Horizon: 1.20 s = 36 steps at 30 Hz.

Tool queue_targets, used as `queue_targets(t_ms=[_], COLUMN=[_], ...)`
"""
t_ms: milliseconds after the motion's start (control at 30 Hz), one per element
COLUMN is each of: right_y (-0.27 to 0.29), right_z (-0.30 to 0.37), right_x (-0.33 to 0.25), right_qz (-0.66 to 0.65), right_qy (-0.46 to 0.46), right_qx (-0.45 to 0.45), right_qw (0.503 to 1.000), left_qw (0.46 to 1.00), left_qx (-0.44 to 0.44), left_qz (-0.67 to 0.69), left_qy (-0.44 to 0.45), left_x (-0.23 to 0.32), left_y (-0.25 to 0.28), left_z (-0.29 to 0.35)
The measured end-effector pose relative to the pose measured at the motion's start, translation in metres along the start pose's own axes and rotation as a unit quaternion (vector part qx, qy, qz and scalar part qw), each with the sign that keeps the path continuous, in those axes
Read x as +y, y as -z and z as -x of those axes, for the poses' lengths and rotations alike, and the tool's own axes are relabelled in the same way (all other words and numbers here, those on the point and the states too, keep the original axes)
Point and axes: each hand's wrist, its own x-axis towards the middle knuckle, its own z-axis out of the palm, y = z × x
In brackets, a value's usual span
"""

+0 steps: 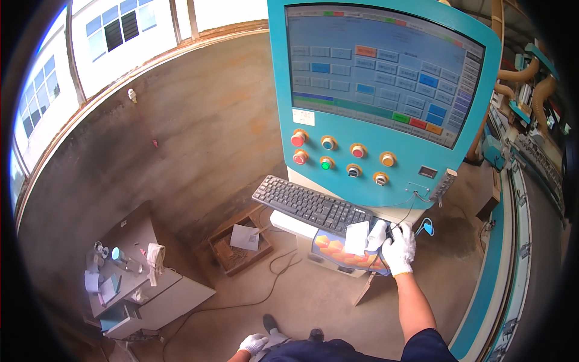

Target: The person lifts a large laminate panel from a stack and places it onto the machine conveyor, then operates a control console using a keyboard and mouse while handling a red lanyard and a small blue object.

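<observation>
Bending the white-gloved fingers of the right hand (399, 248) downward, slightly spread, over the right end of an orange-patterned mat (329, 244), right of centre in the lower half of the frame; hiding the space beneath the palm, so cannot tell of any grip. Curling the fingers of the left hand (253, 344), likewise gloved in white, loosely at the lower edge of the frame, left of centre; cannot tell of any held item.

Bearing on the mat, just left of the right hand, one flat white packet (357, 238) and one rolled white item (376, 234), kind unclear. Carrying on a pale shelf (292, 222) one black keyboard (316, 205), slanting from mid-frame down toward the right hand. Showing one blue looped item (428, 227) just right of that hand.

Displaying at upper right one teal console (362, 134) with a lit screen (374, 36) and, beneath, two rows of round buttons and switches (326, 163).

Listing for the room: at upper left, bright windows (120, 27) above a stained grey-brown wall (199, 102); at lower left, a desk (181, 295) bearing papers, small containers and a draped pale cloth (155, 259); below mid-frame, a dusty floor (223, 326) bearing a wooden tray (250, 263) with a paper sheet (244, 238) inside, plus a winding dark cable; at upper right, tan ducts (520, 73) above long machine rails (512, 241).
</observation>
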Motion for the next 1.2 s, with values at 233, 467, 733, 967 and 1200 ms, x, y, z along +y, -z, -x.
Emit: queue_targets(t_ms=[233,467,733,967,1200], right_y=[-0.004,-0.007,-0.007,-0.003,-0.008], right_z=[0.0,-0.002,-0.001,0.002,-0.002], right_x=[0.006,0.007,0.007,0.01,-0.001], right_qz=[0.009,0.002,0.005,-0.003,0.002], right_qy=[0.008,0.009,0.027,0.032,0.015], right_qx=[-0.014,-0.025,0.006,0.014,0.002], right_qw=[1.0,1.0,1.0,0.999,1.0], left_qw=[0.999,1.0,1.0,0.996,0.998], left_qx=[-0.018,-0.01,-0.008,-0.023,-0.013], left_qz=[0.026,0.0,-0.006,-0.067,-0.041], left_qy=[0.043,0.001,-0.006,-0.049,-0.038], left_x=[0.0,-0.006,0.006,-0.009,0.0], left_y=[-0.002,-0.013,-0.004,-0.009,0.022], left_z=[0.011,-0.005,-0.003,-0.017,-0.02])
